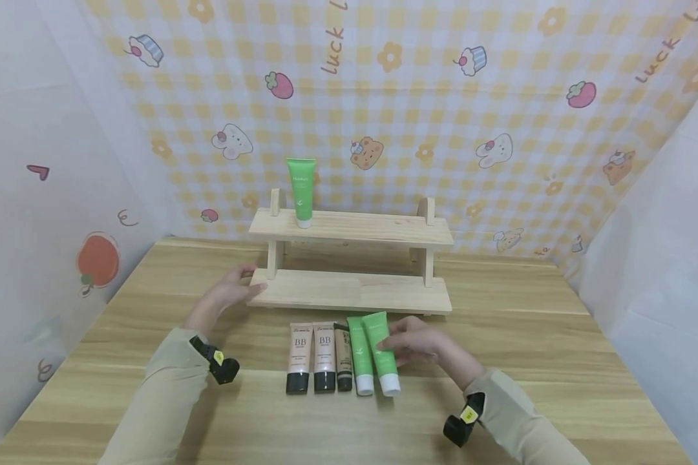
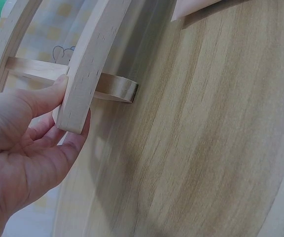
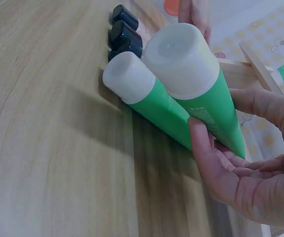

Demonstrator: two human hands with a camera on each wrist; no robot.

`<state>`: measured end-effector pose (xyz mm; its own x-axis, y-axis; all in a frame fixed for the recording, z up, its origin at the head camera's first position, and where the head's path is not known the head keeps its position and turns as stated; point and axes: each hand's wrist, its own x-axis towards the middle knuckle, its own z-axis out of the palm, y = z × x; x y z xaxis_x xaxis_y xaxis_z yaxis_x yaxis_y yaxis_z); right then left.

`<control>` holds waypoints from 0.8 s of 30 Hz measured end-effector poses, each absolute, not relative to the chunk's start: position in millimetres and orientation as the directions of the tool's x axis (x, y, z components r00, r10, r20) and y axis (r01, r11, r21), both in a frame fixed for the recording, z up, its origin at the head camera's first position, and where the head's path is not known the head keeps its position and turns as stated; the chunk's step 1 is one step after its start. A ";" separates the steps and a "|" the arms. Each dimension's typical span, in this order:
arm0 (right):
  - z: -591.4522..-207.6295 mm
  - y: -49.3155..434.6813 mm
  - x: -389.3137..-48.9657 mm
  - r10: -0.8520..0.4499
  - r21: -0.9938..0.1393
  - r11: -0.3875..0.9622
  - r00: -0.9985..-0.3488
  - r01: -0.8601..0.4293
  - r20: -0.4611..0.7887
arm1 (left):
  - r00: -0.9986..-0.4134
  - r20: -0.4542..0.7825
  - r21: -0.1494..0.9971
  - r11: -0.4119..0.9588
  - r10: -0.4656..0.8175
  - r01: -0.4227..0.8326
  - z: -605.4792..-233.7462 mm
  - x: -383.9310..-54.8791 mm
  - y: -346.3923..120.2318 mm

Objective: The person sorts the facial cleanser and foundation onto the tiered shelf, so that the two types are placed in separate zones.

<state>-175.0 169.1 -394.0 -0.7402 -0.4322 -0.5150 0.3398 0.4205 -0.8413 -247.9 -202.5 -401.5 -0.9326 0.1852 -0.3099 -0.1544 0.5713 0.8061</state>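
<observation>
Just before the lower tier [image 1: 349, 290] of a wooden rack [image 1: 273, 255], the right hand [image 1: 415, 342] pinches one green tube [image 1: 385, 365] between thumb and fingers, its white cap toward the near edge. The left hand [image 1: 229, 294] grips the left end of that lower tier, thumb above and fingers underneath.

Beside the held tube, four more lie in a row: a second green tube [image 1: 360, 355], partly overlapped by it in the right wrist view, then one slim brown tube [image 1: 343, 355] and two BB tubes [image 1: 299, 352] with black caps. Farther back, a third green tube [image 1: 302, 187] stands on its cap near the left end of the upper tier [image 1: 366, 227]. That makes six tubes, three of them green, and one rack of two tiers.

Under everything runs a wood-grain table [image 1: 518, 323]. Behind it hangs a yellow-and-white checked cloth [image 1: 419, 116] printed with cupcakes, strawberries, flowers and animal faces; pale sheets [image 1: 663, 258] close off both sides.
</observation>
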 end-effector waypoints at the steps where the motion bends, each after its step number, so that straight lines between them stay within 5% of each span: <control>1: -393.8 168.5 -175.5 -0.436 -0.844 0.417 -0.741 0.337 -0.511 | -0.933 -0.309 0.806 0.571 0.184 -0.154 -401.9 -247.8 -202.6; 24: -382.0 158.6 -192.1 -0.452 -0.876 0.434 -0.789 0.212 -0.415 | -0.935 -0.308 0.809 0.565 0.174 -0.161 -403.2 -249.2 -202.3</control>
